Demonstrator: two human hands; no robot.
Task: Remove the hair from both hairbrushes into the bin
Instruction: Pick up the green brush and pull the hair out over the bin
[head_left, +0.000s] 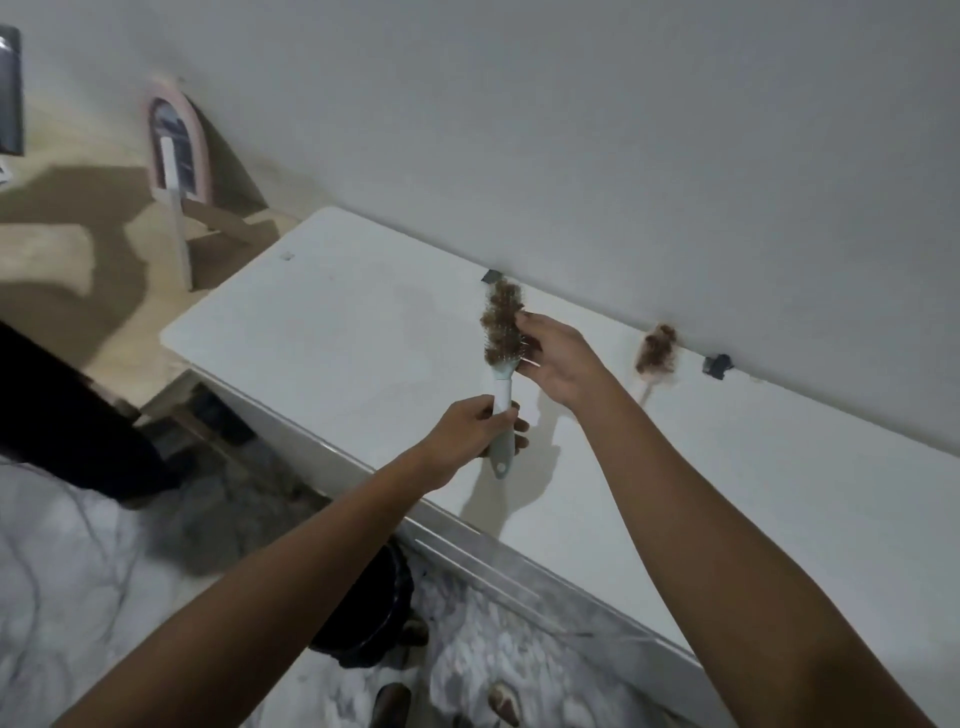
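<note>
My left hand grips the pale green and white handle of a hairbrush, held upright above the white table. Its head is packed with brown hair. My right hand pinches that hair at the right side of the brush head. A second hairbrush, also full of brown hair, lies on the table by the wall to the right. A dark round bin stands on the floor under the table's near edge, partly hidden by my left forearm.
The white wall runs along the table's far edge, with two dark clips at the seam. A pink-framed arched mirror leans against the wall at left. Marble-patterned floor lies below, with a dark shape at far left.
</note>
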